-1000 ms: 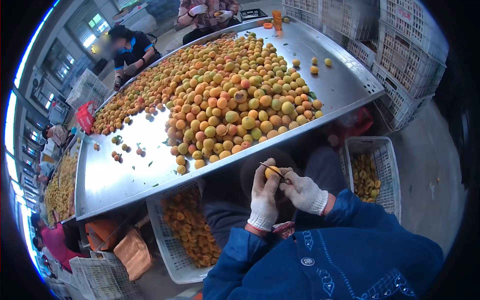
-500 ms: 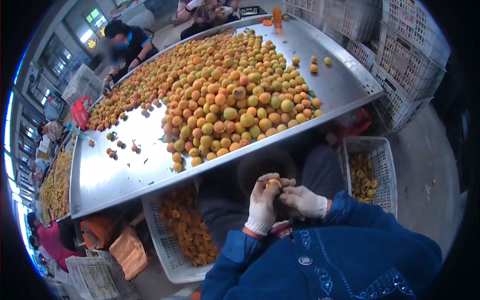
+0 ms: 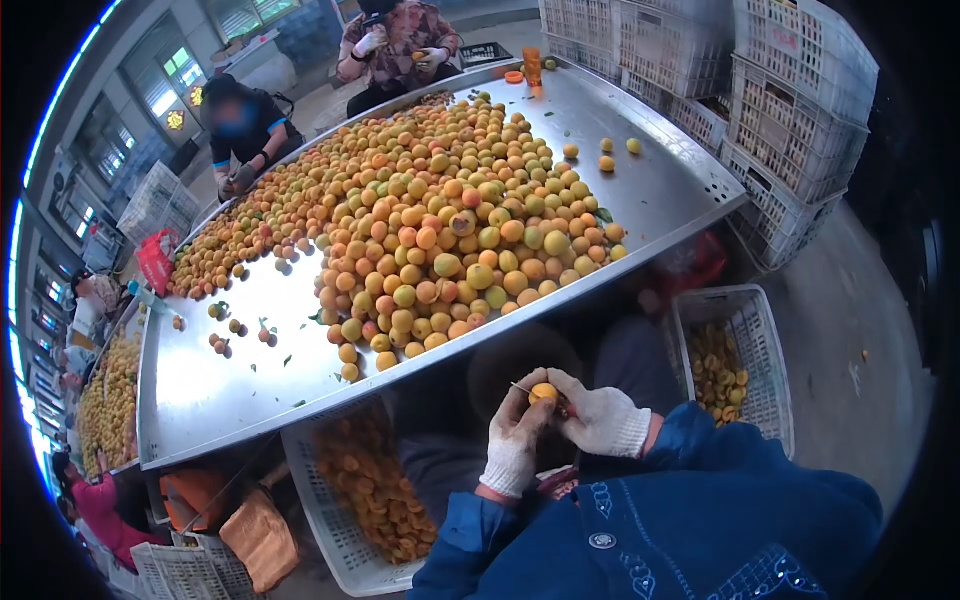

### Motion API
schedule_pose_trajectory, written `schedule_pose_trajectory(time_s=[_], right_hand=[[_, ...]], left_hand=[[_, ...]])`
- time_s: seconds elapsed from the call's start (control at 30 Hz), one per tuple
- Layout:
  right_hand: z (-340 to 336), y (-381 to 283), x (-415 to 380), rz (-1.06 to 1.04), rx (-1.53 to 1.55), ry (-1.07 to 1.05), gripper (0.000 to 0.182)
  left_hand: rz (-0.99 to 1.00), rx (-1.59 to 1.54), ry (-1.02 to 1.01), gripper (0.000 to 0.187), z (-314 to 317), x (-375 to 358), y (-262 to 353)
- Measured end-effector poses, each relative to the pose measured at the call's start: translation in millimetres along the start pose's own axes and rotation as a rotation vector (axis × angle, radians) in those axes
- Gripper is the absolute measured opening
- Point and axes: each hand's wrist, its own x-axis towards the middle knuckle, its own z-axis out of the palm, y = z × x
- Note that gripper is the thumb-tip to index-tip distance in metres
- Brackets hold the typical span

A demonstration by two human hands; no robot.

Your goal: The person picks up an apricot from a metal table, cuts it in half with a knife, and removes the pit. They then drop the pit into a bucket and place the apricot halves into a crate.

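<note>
Both my hands wear white knit gloves and meet in front of my lap. My left hand (image 3: pixel 515 435) is closed round a yellow-orange apricot (image 3: pixel 543 393), gripping it from the left. My right hand (image 3: pixel 603 415) is closed close against the fruit's right side. A thin blade, seemingly of a small knife (image 3: pixel 519 387), pokes out left of the apricot; a reddish bit shows by my right fingers, which hide most of the handle. Beyond my hands, a big heap of apricots (image 3: pixel 440 240) covers much of the metal table (image 3: pixel 230 390).
Crates with split apricots stand on either side of my legs: a left crate (image 3: pixel 350 570) and a right crate (image 3: pixel 765 360). Stacked crates (image 3: pixel 800 110) rise at right. Two people work across the table. An orange jar (image 3: pixel 532 66) stands at the far edge.
My hands have turned the apricot, so it and the thin blade now show between my fingers. The view has shifted slightly; the person at the far left has raised their head.
</note>
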Motion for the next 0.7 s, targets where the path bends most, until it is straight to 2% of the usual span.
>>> schedule_pose_trajectory(time_s=[0.07, 0.17, 0.2, 0.27, 0.3, 0.33, 0.37, 0.47, 0.57, 0.6, 0.63, 0.67, 0.7], right_hand=[[2, 2, 2, 0.016, 0.110, -0.073, 0.058], [10, 8, 6, -0.132, 0.491, 0.086, 0.043], [-2, -1, 4, -0.008, 0.498, -0.017, 0.041], [1, 3, 4, -0.027, 0.618, -0.054, 0.040], [-10, -3, 5, 0.134, 0.719, -0.178, 0.038], [-24, -10, 6, 0.280, 0.803, -0.295, 0.037], [-26, -10, 5, 0.361, 0.979, -0.339, 0.034], [-27, -5, 6, 0.364, 1.132, -0.364, 0.029], [-23, 2, 5, 0.382, 1.100, -0.340, 0.025], [-19, -4, 4, 0.343, 1.131, -0.224, 0.023], [-17, -4, 2, 0.295, 0.972, -0.129, 0.023], [-4, 1, 6, 0.233, 0.970, -0.030, 0.024], [0, 9, 6, 0.155, 0.848, 0.007, 0.027]], left_hand=[[0.044, 0.054, 0.040, 0.040, 2, -2, -1], [0.186, 0.117, 0.078, 0.037, 3, -2, -2], [0.221, 0.151, 0.090, 0.037, -1, -2, -9], [0.126, 0.130, 0.100, 0.031, 4, -8, 1], [0.052, 0.067, 0.123, 0.031, 8, -10, 5], [0.057, 0.019, 0.109, 0.031, 8, -9, 4], [0.046, -0.021, 0.119, 0.031, 10, -8, 3], [0.046, -0.063, 0.120, 0.031, 10, -6, 0], [0.109, 0.037, 0.088, 0.029, 5, -7, -10], [0.181, 0.137, 0.056, 0.028, 3, -3, -8], [0.189, 0.268, 0.061, 0.027, 1, -2, -5], [0.203, 0.396, 0.070, 0.027, 0, -3, -5], [0.191, 0.376, 0.061, 0.026, 1, -4, -5]])
